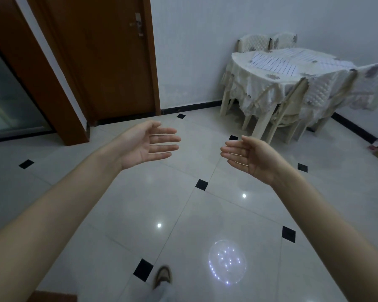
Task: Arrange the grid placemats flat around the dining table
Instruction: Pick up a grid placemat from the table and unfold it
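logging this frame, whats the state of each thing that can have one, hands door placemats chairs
left hand: open, fingers straight, holding nothing
right hand: open, fingers straight, holding nothing
door: closed
placemats: lying flat on the table, out of reach of both hands
table: covered with a cloth
chairs: pushed in at the table
shoe: on the floor, at the bottom edge of the view

A dining table (244,56) draped in a cream lace tablecloth (249,88) stands on the pale tiled floor (183,203) in the room's corner, with white grid placemats (273,65) lying flat on its top.
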The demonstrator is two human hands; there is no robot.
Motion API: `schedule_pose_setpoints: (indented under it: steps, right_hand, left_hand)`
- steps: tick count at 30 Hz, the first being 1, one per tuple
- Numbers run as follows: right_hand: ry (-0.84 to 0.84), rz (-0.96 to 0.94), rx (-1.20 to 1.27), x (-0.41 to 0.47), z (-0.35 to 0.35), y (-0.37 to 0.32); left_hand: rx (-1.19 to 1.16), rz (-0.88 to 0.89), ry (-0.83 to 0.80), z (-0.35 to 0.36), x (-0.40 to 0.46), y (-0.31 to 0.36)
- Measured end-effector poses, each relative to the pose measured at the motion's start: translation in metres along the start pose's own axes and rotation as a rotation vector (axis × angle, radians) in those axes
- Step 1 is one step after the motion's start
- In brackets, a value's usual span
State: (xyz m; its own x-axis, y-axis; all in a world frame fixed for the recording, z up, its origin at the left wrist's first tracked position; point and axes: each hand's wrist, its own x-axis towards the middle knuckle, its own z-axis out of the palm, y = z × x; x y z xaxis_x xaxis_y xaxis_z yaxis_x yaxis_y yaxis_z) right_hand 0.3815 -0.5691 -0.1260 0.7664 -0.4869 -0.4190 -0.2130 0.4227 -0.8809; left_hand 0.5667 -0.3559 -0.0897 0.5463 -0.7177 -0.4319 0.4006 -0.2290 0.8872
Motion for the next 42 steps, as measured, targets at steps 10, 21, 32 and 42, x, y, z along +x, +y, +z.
schedule_pose_setpoints:
  steps: [10,21,32,42]
  right_hand:
    - [0.05,-0.043,0.055,0.104,0.032,-0.043]
    - [0.132,-0.043,0.061,0.194,0.058,-0.074]
    - [0.138,-0.012,0.084,0.288,0.03,-0.112]
    - [0.127,-0.042,0.081,0.381,-0.028,-0.187]
  left_hand:
    - [0.074,0.016,-0.085,-0.042,0.108,0.06]
    - [0.045,-0.035,-0.101,-0.087,0.216,0.112]
    - [0.078,-0.049,-0.146,-0.086,0.32,0.144]
    - [0.058,-0.002,-0.142,-0.06,0.423,0.207]
